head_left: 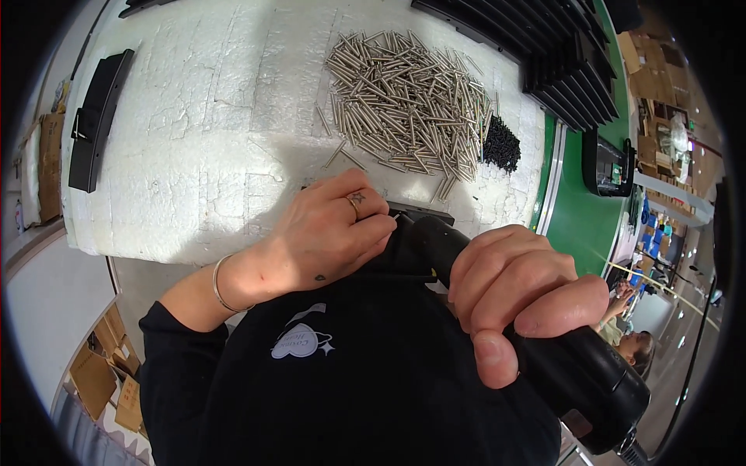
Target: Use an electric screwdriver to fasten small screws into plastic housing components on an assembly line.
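Note:
My right hand (521,299) is wrapped round a black electric screwdriver (587,388), its nose pointing up and left toward my left hand. Curled fingers of my left hand (334,225) close over a black part (423,212) at the near edge of the padded table, close to my body. Beside the left fingertips a small shiny metal tip shows next to the screwdriver's nose; the rest of it is hidden. Beyond the hands lies a big heap of long silver screws (412,101), with a few loose ones nearby. A small pile of black screws (501,145) sits at its right.
White foam padding (194,101) covers the table. A long black bar (99,124) with a silver pin lies at the left. Black ribbed parts (563,70) are stacked far right, near a black tray (608,167) on a green surface (575,186). Another person (633,342) is at the right.

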A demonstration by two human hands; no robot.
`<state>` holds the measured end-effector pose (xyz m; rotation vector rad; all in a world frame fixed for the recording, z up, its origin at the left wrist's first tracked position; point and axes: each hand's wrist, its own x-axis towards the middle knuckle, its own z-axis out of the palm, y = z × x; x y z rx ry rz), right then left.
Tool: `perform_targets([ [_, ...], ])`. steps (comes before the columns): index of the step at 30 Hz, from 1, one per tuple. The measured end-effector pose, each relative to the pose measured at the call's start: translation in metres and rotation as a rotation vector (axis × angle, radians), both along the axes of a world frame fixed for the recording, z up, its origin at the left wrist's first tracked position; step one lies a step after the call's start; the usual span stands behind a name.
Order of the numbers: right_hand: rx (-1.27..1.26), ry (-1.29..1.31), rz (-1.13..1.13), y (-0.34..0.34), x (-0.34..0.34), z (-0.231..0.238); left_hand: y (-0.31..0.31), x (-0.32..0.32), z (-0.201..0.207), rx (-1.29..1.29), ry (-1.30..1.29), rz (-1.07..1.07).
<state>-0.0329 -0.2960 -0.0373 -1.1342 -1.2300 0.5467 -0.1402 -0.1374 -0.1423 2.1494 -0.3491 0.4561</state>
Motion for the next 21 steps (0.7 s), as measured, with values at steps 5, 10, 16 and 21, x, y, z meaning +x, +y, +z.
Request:
perform_targets([
  [5, 0.020, 0.066, -0.077, 0.009, -0.005, 0.000, 0.001, 0.002, 0.000, -0.010, -0.006, -0.015],
  [10, 0.120, 0.188, -0.258, 0.012, -0.021, -0.002, -0.003, 0.003, 0.003, 0.002, -0.016, -0.001],
  [16, 0.173, 0.249, -0.315, -0.010, -0.010, -0.016, -0.002, 0.004, 0.007, 0.079, -0.019, -0.063],
  [21, 0.445, 0.158, -0.801, -0.067, 0.027, 0.003, -0.005, -0.013, 0.048, 0.203, 0.111, -0.071],
])
